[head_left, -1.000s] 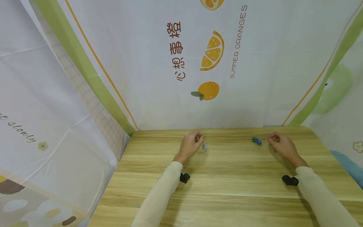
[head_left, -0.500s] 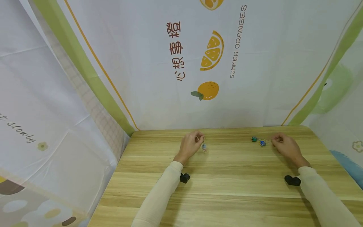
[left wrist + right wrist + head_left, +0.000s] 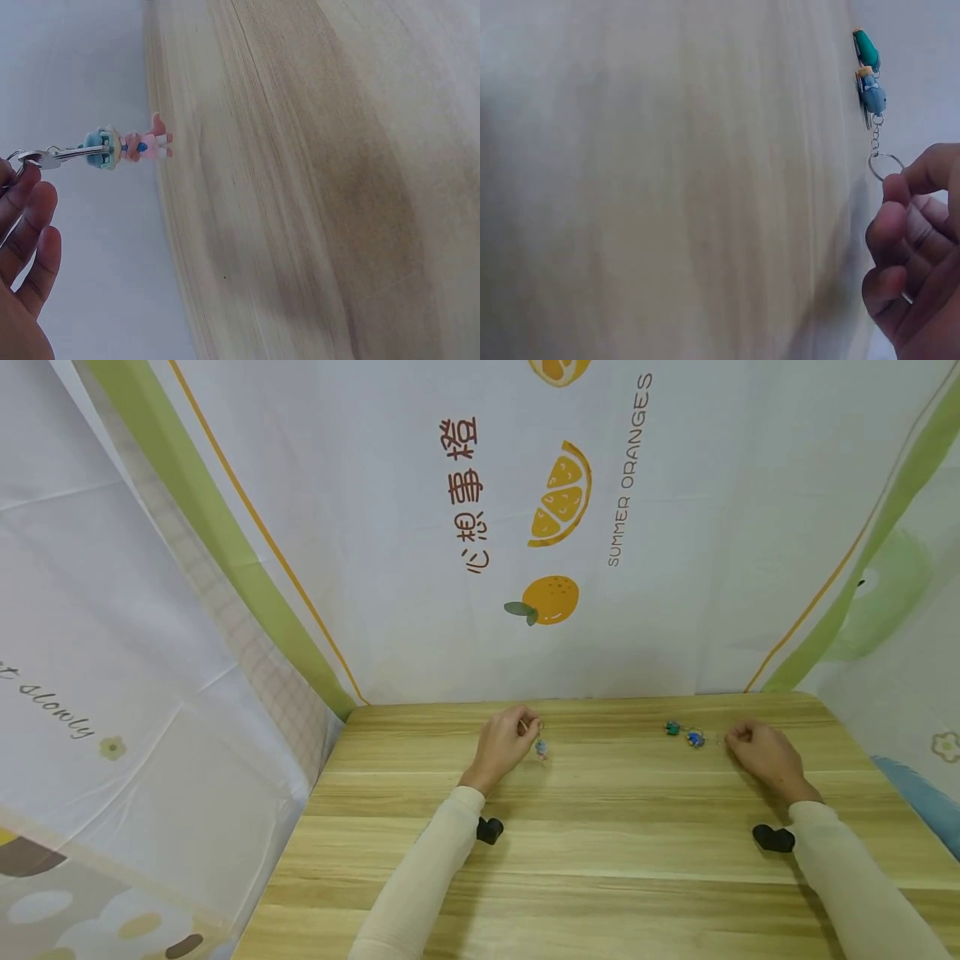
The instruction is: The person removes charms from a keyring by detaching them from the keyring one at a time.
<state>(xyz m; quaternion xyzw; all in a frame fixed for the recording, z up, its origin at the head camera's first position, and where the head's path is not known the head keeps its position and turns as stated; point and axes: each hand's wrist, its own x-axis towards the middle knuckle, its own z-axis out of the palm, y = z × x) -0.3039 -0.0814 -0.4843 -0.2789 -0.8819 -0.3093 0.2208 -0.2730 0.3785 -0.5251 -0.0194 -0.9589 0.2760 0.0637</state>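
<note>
My left hand (image 3: pixel 506 743) pinches the ring of a keychain; a key (image 3: pixel 82 151) and a small figurine (image 3: pixel 135 146) in pink and teal hang from it. The figurine (image 3: pixel 541 748) dangles over the far part of the table. At the far right, my right hand (image 3: pixel 763 758) pinches the metal key ring (image 3: pixel 885 165) of a second keychain. Its blue figurine charm (image 3: pixel 696 740) lies on the table, joined to the ring by a short chain (image 3: pixel 875 139). A green charm (image 3: pixel 672 727) lies just beyond the blue one, to its left.
The wooden table (image 3: pixel 600 843) ends at the back against a white curtain (image 3: pixel 390 610) printed with oranges. Black pieces (image 3: pixel 772 838) sit at both wrists, beside the cream sleeves.
The right hand has moved right, drawing the blue charm away from the green one; they were bunched together and now lie apart. The left hand has stayed in place.
</note>
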